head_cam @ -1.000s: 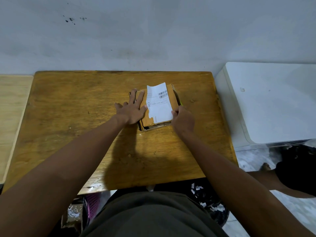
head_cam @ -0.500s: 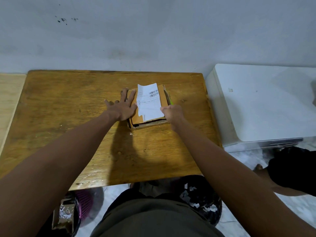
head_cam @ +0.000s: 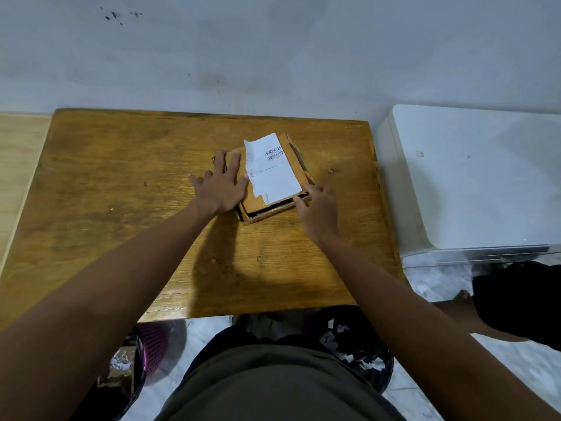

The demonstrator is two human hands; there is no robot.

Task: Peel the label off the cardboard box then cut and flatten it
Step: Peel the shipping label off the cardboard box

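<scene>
A flat cardboard box (head_cam: 274,189) is seen lying mid-worktop (head_cam: 121,192), toward its far side. It is pressed down at its left edge by the left hand (head_cam: 221,185), fingers straight and spread. The white label (head_cam: 273,168) is still stuck on top, its left edge ragged. Its near right corner is met by the right hand (head_cam: 318,208); whether anything is grasped in that grip cannot be told. Peeling appears to be in hand; next, the corner must be lifted and drawn back while the box is held still.

Dim, soft shadow under arms, wide-angle edge distortion.
</scene>
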